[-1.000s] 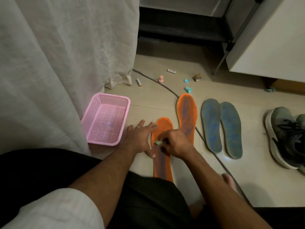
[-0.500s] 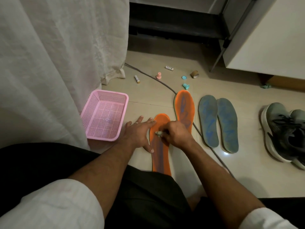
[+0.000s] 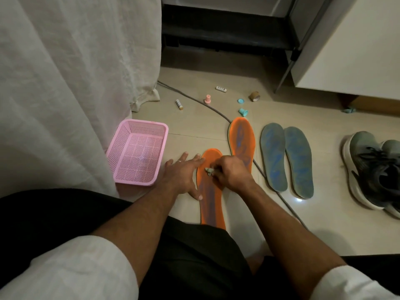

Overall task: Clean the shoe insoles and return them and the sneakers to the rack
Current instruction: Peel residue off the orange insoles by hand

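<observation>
An orange insole [image 3: 211, 202] lies on the floor in front of my knees. My left hand [image 3: 181, 174] lies flat with fingers spread, pressing on its left edge. My right hand [image 3: 229, 172] grips a small pale wad of cloth [image 3: 209, 171] and holds it against the insole's front part. A second orange insole [image 3: 241, 139] lies just beyond, to the right. Two blue-grey insoles [image 3: 286, 161] lie side by side further right. A pair of grey sneakers [image 3: 374, 169] stands at the right edge.
A pink plastic basket [image 3: 138, 154] sits on the floor to the left, beside a white curtain [image 3: 71, 72]. A grey cable [image 3: 218, 114] runs across the tiles under the insoles. Small caps, batteries and a tape roll [image 3: 253, 96] are scattered beyond. A white cabinet [image 3: 350, 44] stands at upper right.
My right hand with the cloth has shifted slightly up the insole towards its front. My left hand has stayed pressed on the insole's edge.
</observation>
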